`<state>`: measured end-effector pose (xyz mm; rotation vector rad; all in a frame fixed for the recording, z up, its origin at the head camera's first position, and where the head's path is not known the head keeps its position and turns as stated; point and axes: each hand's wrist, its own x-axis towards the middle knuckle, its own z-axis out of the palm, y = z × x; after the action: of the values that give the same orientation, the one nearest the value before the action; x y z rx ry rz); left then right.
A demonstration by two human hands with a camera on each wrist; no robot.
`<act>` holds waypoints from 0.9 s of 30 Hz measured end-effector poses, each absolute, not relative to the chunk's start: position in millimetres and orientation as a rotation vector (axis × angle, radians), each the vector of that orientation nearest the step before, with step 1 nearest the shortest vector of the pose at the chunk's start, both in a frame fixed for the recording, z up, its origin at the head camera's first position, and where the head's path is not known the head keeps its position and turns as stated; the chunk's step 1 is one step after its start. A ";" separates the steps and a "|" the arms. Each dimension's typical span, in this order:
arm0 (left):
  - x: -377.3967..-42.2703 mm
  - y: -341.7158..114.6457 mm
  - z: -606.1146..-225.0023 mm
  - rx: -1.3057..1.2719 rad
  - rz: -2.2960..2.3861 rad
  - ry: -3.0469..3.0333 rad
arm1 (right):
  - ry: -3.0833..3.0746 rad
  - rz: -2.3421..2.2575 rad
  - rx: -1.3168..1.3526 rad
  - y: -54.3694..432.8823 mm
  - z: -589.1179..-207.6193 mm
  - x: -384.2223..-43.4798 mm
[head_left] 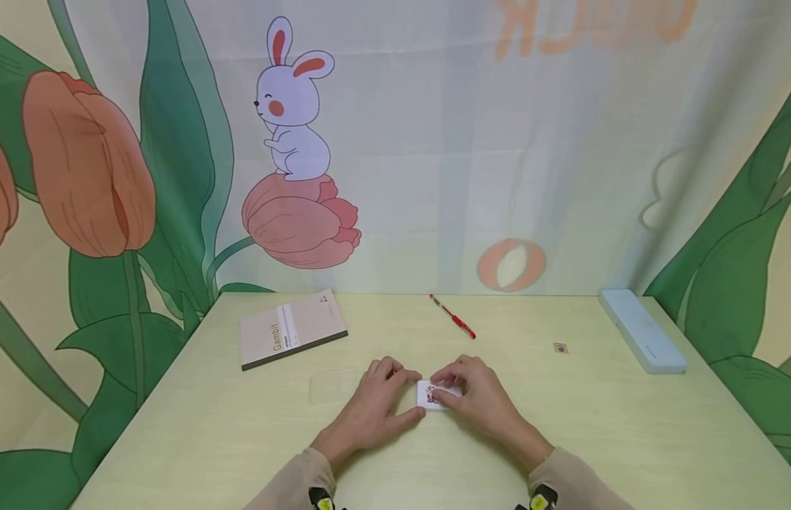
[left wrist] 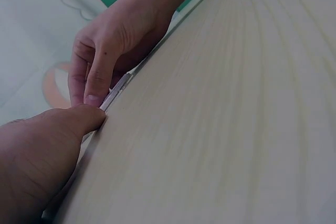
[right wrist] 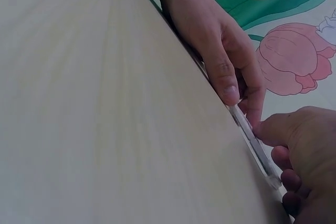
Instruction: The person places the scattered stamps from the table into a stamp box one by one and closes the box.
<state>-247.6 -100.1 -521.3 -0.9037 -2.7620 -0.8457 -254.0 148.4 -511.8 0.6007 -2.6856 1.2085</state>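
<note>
Between the two hands, on the worktop, a small white block is seen, with a picture on top. It is held at its edges by the left hand in a wide grip. Its top is touched by the right hand; whether anything is pinched there cannot be told. It is probably light, stiff and slippery, best held by its sides. Beyond, a red pen is laid.

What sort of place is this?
Probably an indoor desk or craft space, though I can't tell whose: a pale yellow wood-grain tabletop, a beige rectangular notebook and slim red pen lying on it, and a cartoon-printed fabric curtain behind.
</note>
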 end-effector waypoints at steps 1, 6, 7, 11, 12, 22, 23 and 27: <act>-248.0 -100.2 -521.8 -0.902 -0.842 -2.765 | -2.693 1.229 0.584 148.5 -511.4 -253.9; -249.2 -100.2 -522.9 -0.897 -0.827 -2.776 | -2.700 1.368 0.483 149.9 -509.9 -255.6; -249.3 -100.2 -523.0 -0.897 -0.825 -2.778 | -2.696 1.394 0.469 150.4 -509.6 -256.2; -248.5 -100.2 -522.9 -0.898 -0.830 -2.782 | -2.686 1.449 0.446 153.2 -507.4 -257.9; -248.4 -100.1 -522.7 -0.899 -0.831 -2.782 | -2.681 1.460 0.443 154.5 -505.5 -257.8; -247.1 -100.0 -523.0 -0.883 -0.855 -2.791 | -2.543 1.398 0.450 190.6 -479.6 -271.2; -247.0 -100.1 -523.1 -0.884 -0.854 -2.791 | -2.524 1.396 0.450 196.6 -475.7 -273.2; -247.2 -100.5 -523.1 -0.888 -0.850 -2.789 | -2.455 1.391 0.452 223.9 -459.1 -279.8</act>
<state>-247.2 -100.5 -523.1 -0.8884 -2.7890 -0.8497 -279.8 223.9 -459.1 0.4517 -2.4548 1.3907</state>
